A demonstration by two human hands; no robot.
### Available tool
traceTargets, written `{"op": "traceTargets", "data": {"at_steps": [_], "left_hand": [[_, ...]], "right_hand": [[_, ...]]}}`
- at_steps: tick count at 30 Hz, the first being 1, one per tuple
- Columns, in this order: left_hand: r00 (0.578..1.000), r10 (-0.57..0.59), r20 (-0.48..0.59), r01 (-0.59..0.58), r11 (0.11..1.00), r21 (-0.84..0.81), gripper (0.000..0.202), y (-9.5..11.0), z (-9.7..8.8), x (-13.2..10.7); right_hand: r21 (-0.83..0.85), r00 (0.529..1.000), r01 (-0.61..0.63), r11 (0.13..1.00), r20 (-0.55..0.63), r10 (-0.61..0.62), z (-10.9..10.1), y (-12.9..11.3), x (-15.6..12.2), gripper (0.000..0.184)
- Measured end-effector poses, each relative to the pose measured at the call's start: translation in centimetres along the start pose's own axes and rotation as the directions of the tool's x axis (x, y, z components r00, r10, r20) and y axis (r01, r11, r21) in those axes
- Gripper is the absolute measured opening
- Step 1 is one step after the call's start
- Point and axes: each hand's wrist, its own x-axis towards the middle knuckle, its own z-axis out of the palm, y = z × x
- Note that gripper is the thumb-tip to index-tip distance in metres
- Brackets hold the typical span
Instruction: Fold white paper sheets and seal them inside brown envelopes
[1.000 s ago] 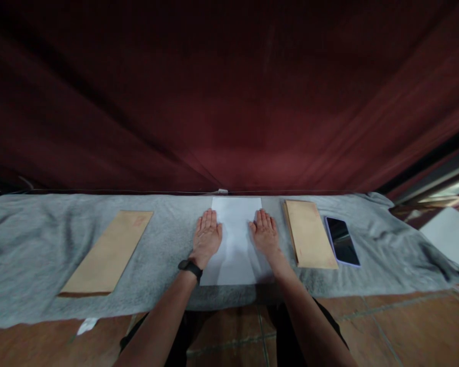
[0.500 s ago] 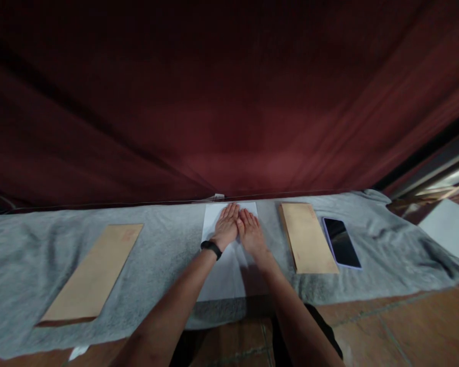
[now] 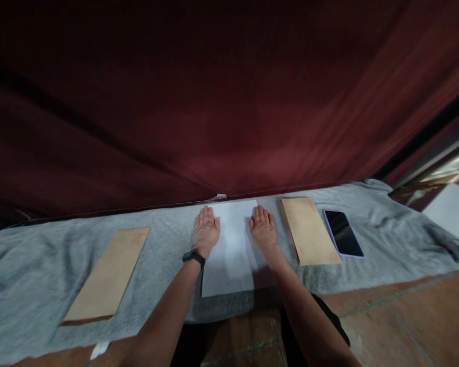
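A white sheet of paper (image 3: 232, 247) lies lengthwise on a grey cloth (image 3: 164, 244) in front of me. My left hand (image 3: 205, 229) lies flat on the sheet's left edge, fingers stretched out; a black band is on that wrist. My right hand (image 3: 262, 229) lies flat on the right edge, fingers out too. Neither hand holds anything. Bare paper shows between them.
A brown envelope (image 3: 109, 272) lies on the cloth to the left, a stack of brown envelopes (image 3: 309, 230) to the right, and a dark phone (image 3: 343, 233) beside that stack. A dark red curtain (image 3: 229, 102) hangs behind. White paper (image 3: 451, 209) sits at far right.
Half a second ago both hands lay together at the sheet's far middle; they have slid apart to its left and right edges. The view has shifted slightly.
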Motion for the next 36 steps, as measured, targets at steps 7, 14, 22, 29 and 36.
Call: {"op": "traceTargets", "data": {"at_steps": [7, 14, 22, 29, 36], "left_hand": [[0.996, -0.069, -0.053, 0.069, 0.998, -0.012, 0.061, 0.5, -2.0, -4.4], [0.990, 0.130, 0.059, -0.129, 0.991, -0.024, 0.057, 4.4, -1.9, -7.0], [0.983, 0.152, 0.099, -0.148, 0.988, -0.048, 0.058, 4.2, -1.0, -6.9], [0.993, 0.101, 0.067, -0.095, 0.991, -0.095, 0.060, 4.0, -0.7, -7.0], [0.994, 0.085, 0.067, -0.077, 0.991, -0.106, 0.061, 3.0, -1.0, -7.2]], "right_hand": [[0.035, 0.994, -0.041, 0.999, -0.096, 0.045, -0.8, 0.1, 0.1, 0.058], [0.181, 0.956, 0.275, 0.944, 0.053, -0.288, -1.0, -3.1, -1.3, 0.055], [0.115, 0.923, 0.353, 0.928, 0.117, -0.366, 0.2, -5.3, 0.4, 0.051], [-0.040, 0.979, 0.197, 0.980, 0.057, -0.194, 1.5, -3.3, 3.5, 0.057], [-0.121, 0.991, 0.134, 0.983, -0.003, -0.136, 0.9, 1.2, 2.4, 0.061]]}}
